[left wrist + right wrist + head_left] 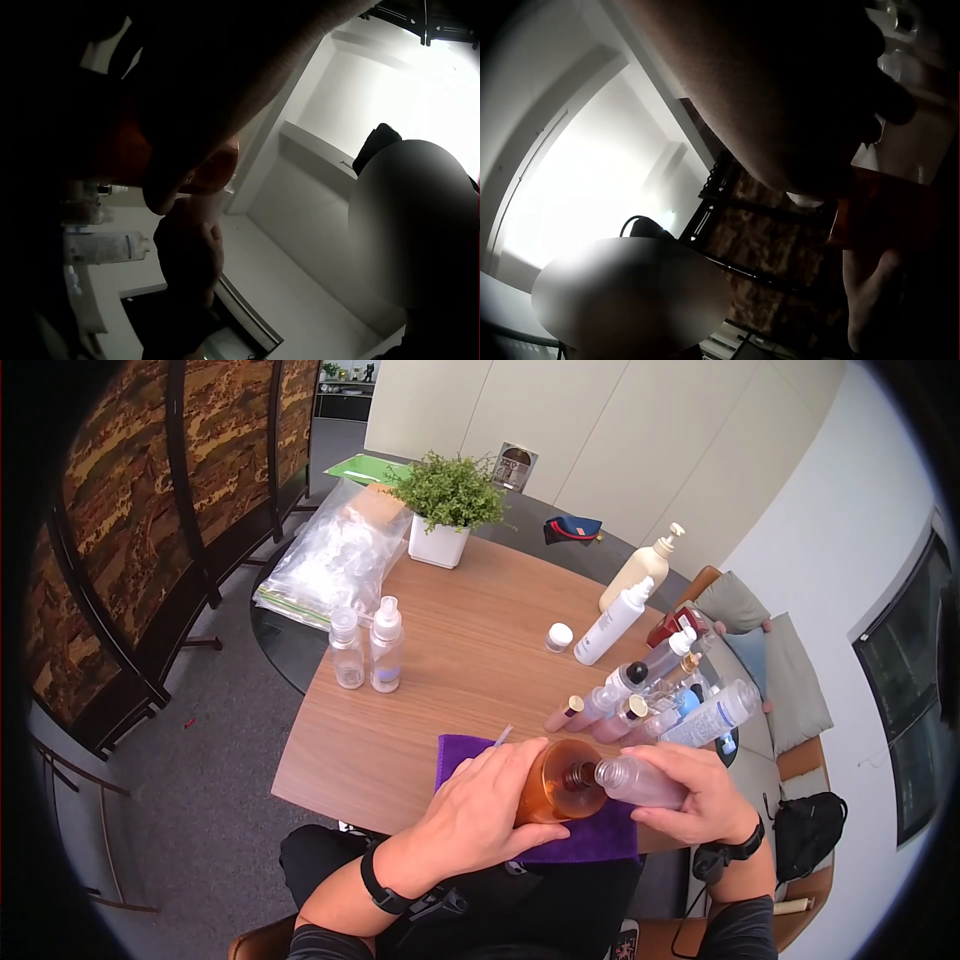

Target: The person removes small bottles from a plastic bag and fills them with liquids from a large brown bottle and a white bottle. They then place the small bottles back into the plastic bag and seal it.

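The left hand (pixel 482 800) clasps the amber bottle (pixel 556 788), the right hand (pixel 704 790) the clear bottle (pixel 643 784); misaligned mouths could drip contents onto the purple cloth (pixel 606 838).

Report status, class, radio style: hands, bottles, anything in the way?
Left fingers gripping amber bottle; right fingers holding clear bottle. Bottles neck to neck, contact unclear. Nothing visible between.

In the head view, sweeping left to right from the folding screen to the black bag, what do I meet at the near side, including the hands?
Folding screen → first standing clear bottle → second standing clear bottle → left hand → amber bottle → held clear bottle → right hand → black bag
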Motion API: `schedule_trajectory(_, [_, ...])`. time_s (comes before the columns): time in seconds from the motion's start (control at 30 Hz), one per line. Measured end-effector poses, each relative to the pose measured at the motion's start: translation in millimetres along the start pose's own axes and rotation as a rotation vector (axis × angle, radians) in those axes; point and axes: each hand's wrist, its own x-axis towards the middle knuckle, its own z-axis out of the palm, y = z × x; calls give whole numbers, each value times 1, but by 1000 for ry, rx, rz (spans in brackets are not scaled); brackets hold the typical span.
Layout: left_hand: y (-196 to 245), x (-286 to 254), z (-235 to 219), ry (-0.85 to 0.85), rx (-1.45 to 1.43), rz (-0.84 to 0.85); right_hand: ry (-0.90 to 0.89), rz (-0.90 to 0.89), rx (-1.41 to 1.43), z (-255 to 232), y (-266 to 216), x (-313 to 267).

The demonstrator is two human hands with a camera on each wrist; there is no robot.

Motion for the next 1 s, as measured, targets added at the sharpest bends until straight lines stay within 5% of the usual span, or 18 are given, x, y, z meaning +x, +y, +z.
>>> schedule_trajectory(1.0, [2,1,-1,-16,13,-8,-111,42,-66,-18,-14,8])
